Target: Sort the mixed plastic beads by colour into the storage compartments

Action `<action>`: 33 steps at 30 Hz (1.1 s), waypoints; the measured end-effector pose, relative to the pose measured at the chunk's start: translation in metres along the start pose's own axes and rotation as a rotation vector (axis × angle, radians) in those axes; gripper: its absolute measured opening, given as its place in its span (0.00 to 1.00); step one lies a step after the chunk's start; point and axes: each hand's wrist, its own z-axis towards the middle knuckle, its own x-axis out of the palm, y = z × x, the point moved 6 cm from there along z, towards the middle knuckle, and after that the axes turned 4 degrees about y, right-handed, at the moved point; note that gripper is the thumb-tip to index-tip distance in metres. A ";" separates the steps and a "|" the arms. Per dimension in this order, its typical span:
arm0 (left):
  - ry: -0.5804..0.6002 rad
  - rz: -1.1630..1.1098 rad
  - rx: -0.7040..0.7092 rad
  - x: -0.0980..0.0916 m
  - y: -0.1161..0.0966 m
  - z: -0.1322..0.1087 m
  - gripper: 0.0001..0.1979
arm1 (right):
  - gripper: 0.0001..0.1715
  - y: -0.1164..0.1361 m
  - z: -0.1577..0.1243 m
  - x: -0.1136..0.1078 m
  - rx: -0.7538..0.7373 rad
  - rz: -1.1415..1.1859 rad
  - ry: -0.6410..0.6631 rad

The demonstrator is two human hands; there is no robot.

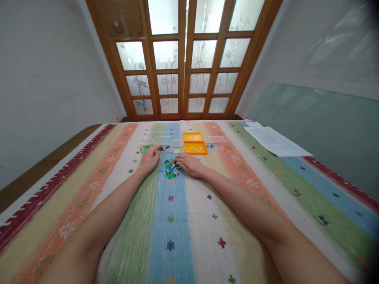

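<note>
A small heap of tiny coloured pieces lies on the striped cloth between my hands. My left hand reaches toward a clear compartment tray, fingers pinched near a dark piece at its edge. My right hand rests palm down just right of the heap, fingertips touching the pieces, fingers curled together. An orange tray stands behind my right hand.
Another clear tray sits right of the orange one. Green pieces lie at the left end of the trays. A printed sheet of paper lies at the far right. Wooden glass doors stand beyond the table.
</note>
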 end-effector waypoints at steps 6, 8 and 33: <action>0.019 0.025 0.041 0.001 -0.005 -0.001 0.18 | 0.20 0.000 -0.002 -0.005 0.047 -0.004 -0.001; 0.018 0.037 0.063 0.001 -0.006 -0.001 0.18 | 0.20 -0.001 -0.002 -0.004 0.053 -0.010 -0.005; 0.196 0.129 0.193 0.013 -0.023 -0.008 0.17 | 0.19 -0.074 -0.027 -0.043 0.475 -0.016 -0.453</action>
